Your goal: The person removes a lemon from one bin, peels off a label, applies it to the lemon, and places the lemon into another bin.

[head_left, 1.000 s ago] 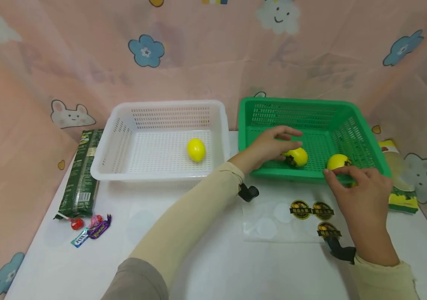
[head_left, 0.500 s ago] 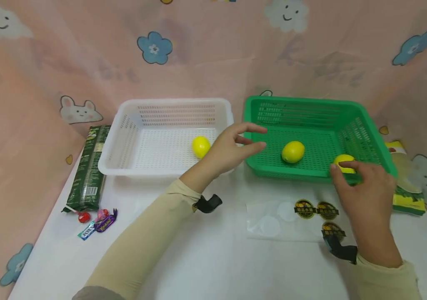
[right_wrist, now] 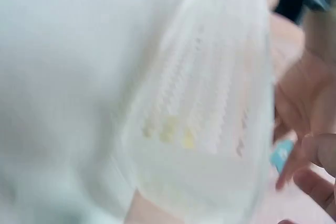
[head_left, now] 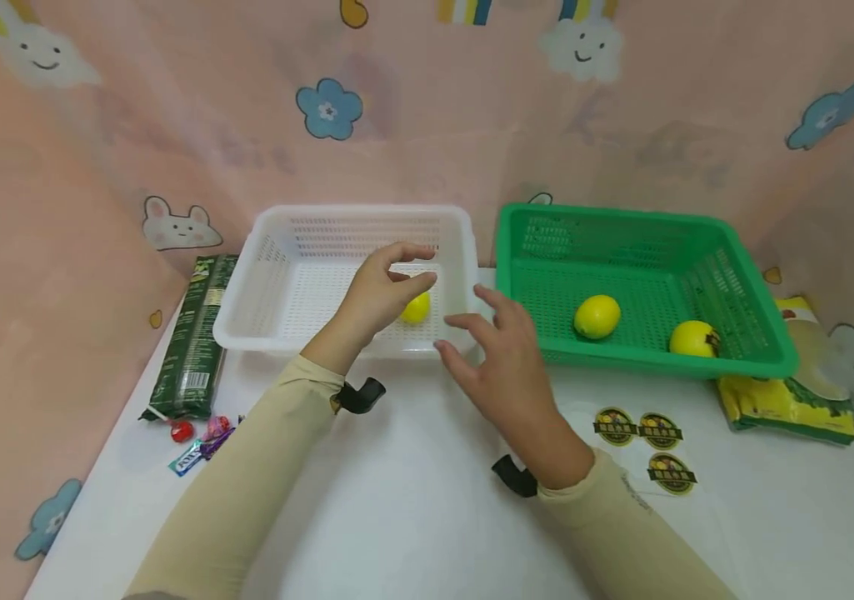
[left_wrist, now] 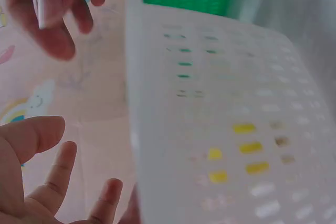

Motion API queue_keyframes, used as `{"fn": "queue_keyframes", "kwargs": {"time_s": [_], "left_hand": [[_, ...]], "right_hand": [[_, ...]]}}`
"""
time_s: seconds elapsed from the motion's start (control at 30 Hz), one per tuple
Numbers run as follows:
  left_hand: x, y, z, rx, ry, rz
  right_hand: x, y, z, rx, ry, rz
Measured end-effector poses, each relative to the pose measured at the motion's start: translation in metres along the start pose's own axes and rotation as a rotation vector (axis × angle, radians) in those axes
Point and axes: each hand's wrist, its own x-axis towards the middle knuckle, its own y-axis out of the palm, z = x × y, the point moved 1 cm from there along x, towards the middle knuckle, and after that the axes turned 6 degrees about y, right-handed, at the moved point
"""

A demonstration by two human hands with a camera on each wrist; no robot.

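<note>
My left hand hovers over the white basket with its fingers loosely bent and nothing in them. Partly behind its thumb, a yellow lemon sits on that basket's floor. My right hand reaches across the white basket's front right corner, fingers spread and holding nothing. In the green basket lie two more lemons: a plain-looking one in the middle and one with a dark label near the front right. The left wrist view shows lemon yellow through the slots of the white basket's wall.
Round black-and-gold stickers on a clear sheet lie before the green basket. A yellow-green packet is at its right. Left of the white basket are a dark green packet and several sweets, including a red lollipop.
My left hand has moved left from the lemon in the green basket to above the white basket. The right hand has left the front-right lemon and swung left to the white basket's corner.
</note>
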Motion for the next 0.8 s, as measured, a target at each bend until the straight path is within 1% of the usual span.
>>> {"fn": "queue_keyframes", "kwargs": {"time_s": [0.07,0.13,0.23,0.3,0.4,0.47,0.57,0.63,0.7,0.8], "left_hand": [[0.004,-0.002,0.006,0.043,-0.01,0.008],[0.008,-0.004,0.01,0.111,-0.038,0.016],[0.014,-0.011,0.013,0.22,-0.09,0.039],[0.018,-0.016,0.013,0.273,-0.128,0.063],[0.028,-0.015,0.014,0.302,-0.163,0.116],[0.035,-0.012,0.016,0.32,-0.204,0.165],[0.043,-0.008,0.017,0.361,-0.272,0.255],[0.047,-0.007,0.015,0.385,-0.305,0.32],[0.05,-0.008,0.011,0.405,-0.315,0.365],[0.054,-0.011,0.002,0.421,-0.3,0.389]], "right_hand": [[0.001,0.018,0.007,-0.041,-0.01,0.018],[0.001,0.029,0.01,-0.062,0.012,0.03],[0.003,0.035,0.014,-0.066,0.049,0.04],[0.004,0.035,0.016,-0.068,0.064,0.047],[0.003,0.033,0.016,-0.077,0.078,0.052],[0.003,0.032,0.016,-0.08,0.083,0.05],[0.002,0.031,0.017,-0.077,0.08,0.039],[0.002,0.031,0.017,-0.082,0.076,0.034],[0.003,0.031,0.017,-0.094,0.072,0.04],[0.005,0.031,0.018,-0.117,0.083,0.063]]}}
